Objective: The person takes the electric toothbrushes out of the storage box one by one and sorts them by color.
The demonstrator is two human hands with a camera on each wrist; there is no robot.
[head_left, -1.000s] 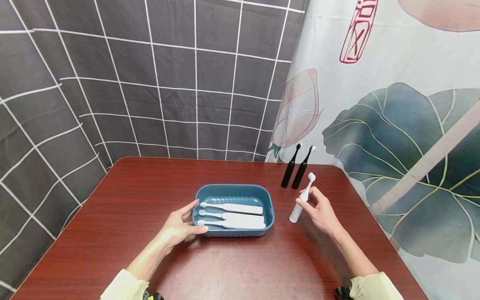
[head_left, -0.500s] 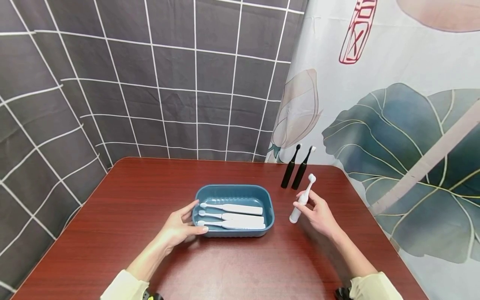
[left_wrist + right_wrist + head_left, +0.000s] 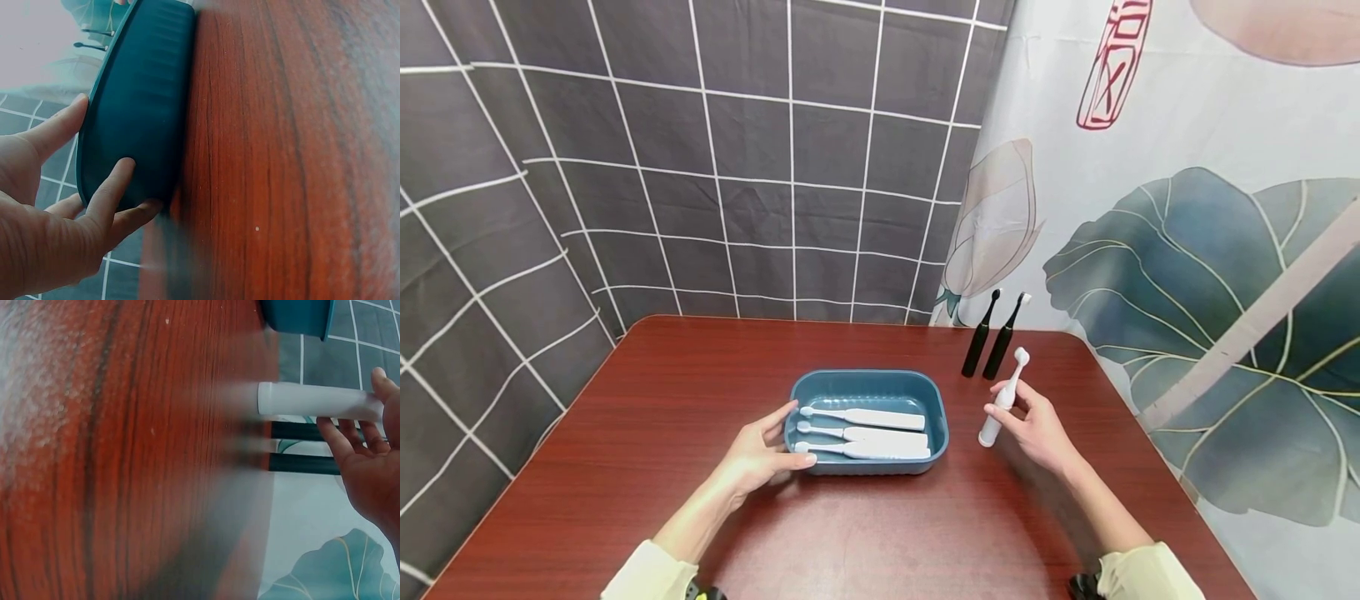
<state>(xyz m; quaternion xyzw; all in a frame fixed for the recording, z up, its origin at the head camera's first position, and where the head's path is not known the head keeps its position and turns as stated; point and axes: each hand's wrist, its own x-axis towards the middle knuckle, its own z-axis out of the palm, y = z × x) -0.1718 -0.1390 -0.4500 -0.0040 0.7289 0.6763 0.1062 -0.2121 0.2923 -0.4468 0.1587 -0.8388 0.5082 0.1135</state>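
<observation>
My left hand holds the left end of a blue plastic basket, thumb at the near rim and fingers spread around the end. In the left wrist view, fingertips press the outside of the basket's wall. Three white electric toothbrushes lie side by side inside, heads toward the left. Right of the basket, my right hand pinches a white electric toothbrush between thumb and fingers. It is upright, head up; the right wrist view shows its handle's base right at the tabletop.
Two black electric toothbrushes stand upright behind my right hand, near the table's back right corner. The red-brown wooden table meets a grey gridded cloth at the back and a white leaf-printed cloth at the right.
The right hand's thumb and fingers have shifted slightly left on the white toothbrush, which stays in the same spot. My left hand and the basket have not moved.
</observation>
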